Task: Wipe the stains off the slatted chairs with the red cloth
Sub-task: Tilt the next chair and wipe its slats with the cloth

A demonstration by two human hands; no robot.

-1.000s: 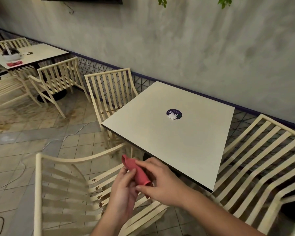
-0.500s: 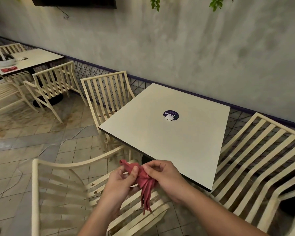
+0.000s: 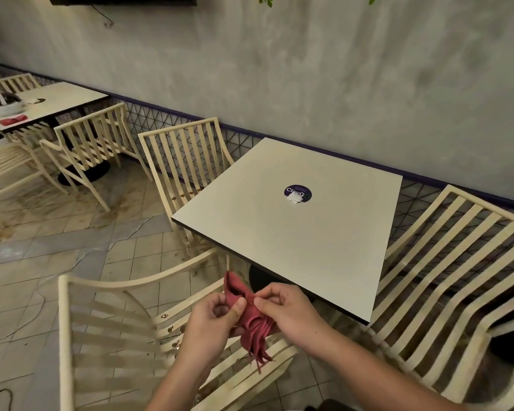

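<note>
- occupying the middle of the view: table, square and pale, with a round dark sticker at its centre; it lies ahead of and to the right of the hands.
- nearest slatted chair: cream frame, backrest to the left, seat slats running directly under the hands and tucked toward the table edge. judged the first chair to be wiped.
- right-side slatted chair: beside the table's right edge, well apart from the hands.
- far slatted chair: across the table's left corner, beyond easy reach from this stance.
- left hand: raised above the seat, thumb and fingers pinching the left part of the cloth.
- right hand: level with the left, close beside it, fingertips pinching the same bunch from the right. the hands are together, both clamped on the cloth.
- red cloth: held in the air between the hands, crumpled, one corner sticking up and the loose folds hanging down, so its long axis is roughly vertical. it does not touch the seat.
- stains: small brown marks on the seat slats, below and slightly left of the cloth.
- governing relation, as a judgement: the marks lie straight down and leftward, so the left hand is the nearer; the cloth needs gathering into a pad, then lowering along the slats.
</note>
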